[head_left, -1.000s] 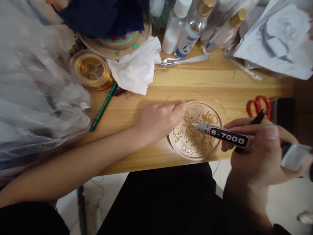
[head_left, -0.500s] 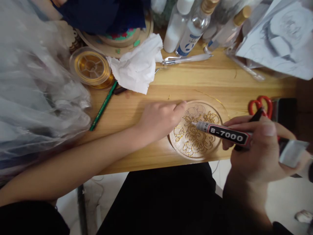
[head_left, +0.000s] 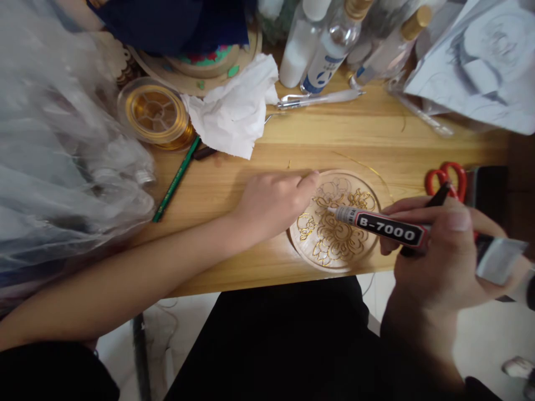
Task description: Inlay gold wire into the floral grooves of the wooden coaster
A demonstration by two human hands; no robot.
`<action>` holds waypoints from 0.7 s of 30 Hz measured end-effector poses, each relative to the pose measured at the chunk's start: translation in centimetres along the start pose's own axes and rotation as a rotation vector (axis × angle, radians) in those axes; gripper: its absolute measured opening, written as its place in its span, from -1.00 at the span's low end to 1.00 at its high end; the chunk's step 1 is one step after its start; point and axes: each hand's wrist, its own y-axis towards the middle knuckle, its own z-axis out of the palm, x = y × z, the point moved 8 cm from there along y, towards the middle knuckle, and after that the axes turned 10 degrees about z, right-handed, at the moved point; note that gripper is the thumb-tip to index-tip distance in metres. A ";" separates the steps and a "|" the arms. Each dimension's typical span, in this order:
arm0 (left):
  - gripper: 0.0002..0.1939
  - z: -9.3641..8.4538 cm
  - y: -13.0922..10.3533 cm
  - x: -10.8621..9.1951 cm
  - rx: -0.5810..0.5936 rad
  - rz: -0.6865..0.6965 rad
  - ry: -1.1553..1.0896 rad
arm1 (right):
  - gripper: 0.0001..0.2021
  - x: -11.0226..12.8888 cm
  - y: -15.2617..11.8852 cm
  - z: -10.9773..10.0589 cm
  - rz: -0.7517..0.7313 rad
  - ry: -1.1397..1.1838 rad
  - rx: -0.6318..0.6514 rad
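A round wooden disc [head_left: 307, 253] lies on the table, bearing a flower pattern partly outlined in gold wire. My left hand [head_left: 273, 203] grips its upper left rim, fingers closed, some of them hidden under the palm. In my right hand [head_left: 445, 259] is a B-7000 glue tube [head_left: 388, 229], pointing left, with its white nozzle at the middle of the pattern; whether the tip touches the wood I cannot tell. A slim black tool [head_left: 438, 196] is also tucked between the fingers of that hand, its kind partly hidden.
Red-handled scissors [head_left: 453, 178] lie right of the disc. A gold wire spool [head_left: 156, 114], crumpled tissue [head_left: 238, 106] and green pencil [head_left: 178, 179] are at left. Bottles [head_left: 330, 53] and a pen [head_left: 321, 100] occupy the back; plastic bags [head_left: 75, 167] cover the left side.
Almost nothing differs. Both hands, the glue tube and the disc keep their places; the whole view has shifted very slightly.
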 end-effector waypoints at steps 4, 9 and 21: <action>-0.68 0.0 0.0 0.0 0.017 -0.001 0.016 | -0.73 -0.1 0.0 0.0 -0.008 0.008 0.000; -0.67 0.0 0.0 0.0 0.025 0.002 0.030 | -0.71 0.7 -0.2 0.4 -0.048 -0.039 -0.041; -0.66 0.2 0.0 0.1 0.022 -0.009 -0.010 | -0.70 0.8 -0.5 0.6 -0.081 -0.015 -0.081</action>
